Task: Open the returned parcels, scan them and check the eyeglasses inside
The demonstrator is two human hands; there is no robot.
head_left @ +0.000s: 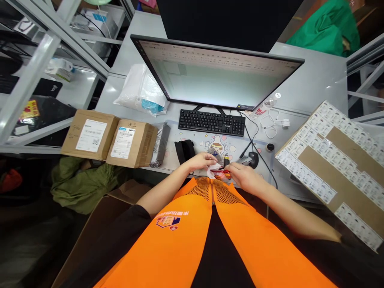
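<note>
One slim red item (221, 171) lies nearly crosswise.

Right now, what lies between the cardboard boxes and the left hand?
In the head view: a grey package, then, nearer the left hand, a black object.

Vest (168, 244): bright orange, dark-holed mesh (198, 189) towards hem. Front zip (213, 192) closed at mesh, open V above. Wearer's left chest: printed emblem (168, 221), blue outline, red heart-like mark, pale lettering. Black top (223, 256) beneath; black sleeves (120, 236) end near elbows; forearms (163, 191) bare.
</note>
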